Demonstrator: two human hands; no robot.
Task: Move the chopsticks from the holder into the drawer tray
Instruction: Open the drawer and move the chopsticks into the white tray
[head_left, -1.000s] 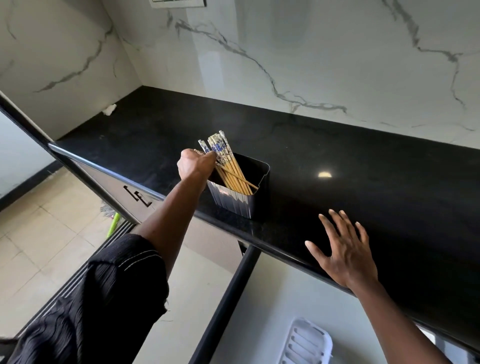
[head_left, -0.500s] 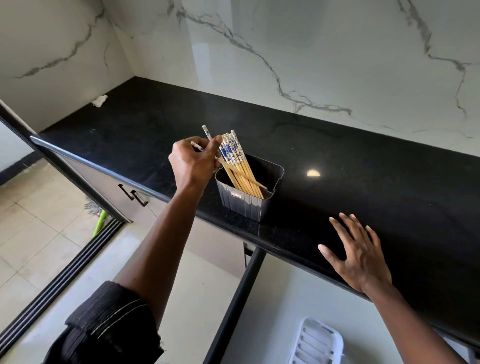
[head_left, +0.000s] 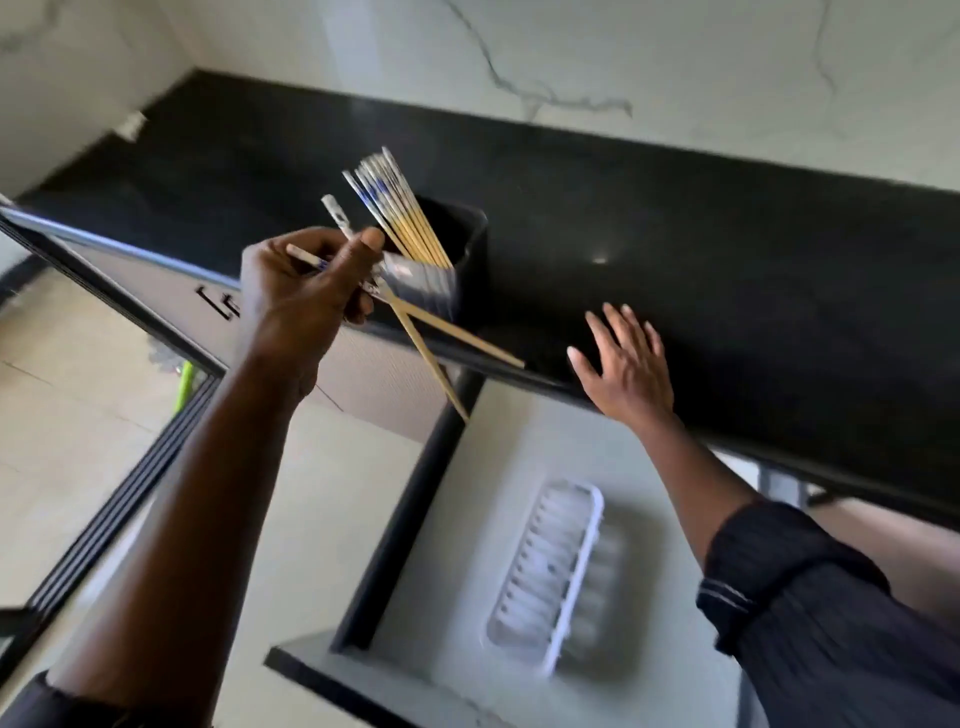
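A dark rectangular holder (head_left: 467, 265) stands near the front edge of the black counter, with several wooden chopsticks (head_left: 400, 213) leaning out of it to the left. My left hand (head_left: 301, 296) is just left of the holder, shut on a pair of chopsticks (head_left: 441, 358) whose thin ends splay down and right over the counter edge. My right hand (head_left: 628, 364) lies flat and open on the counter edge, right of the holder. Below, in the open drawer (head_left: 467, 519), lies a white slotted tray (head_left: 550, 566).
The black counter (head_left: 727, 260) runs along a white marble wall. A closed drawer front with a black handle (head_left: 218, 306) is at the left. Tiled floor and a sliding-door track (head_left: 104, 519) lie lower left. The drawer's dark side rail (head_left: 415, 514) runs between floor and tray.
My left hand has lifted two chopsticks clear of the holder and drawn them left and toward me. The view has tipped down, showing more of the drawer and tray. My right hand stays put.
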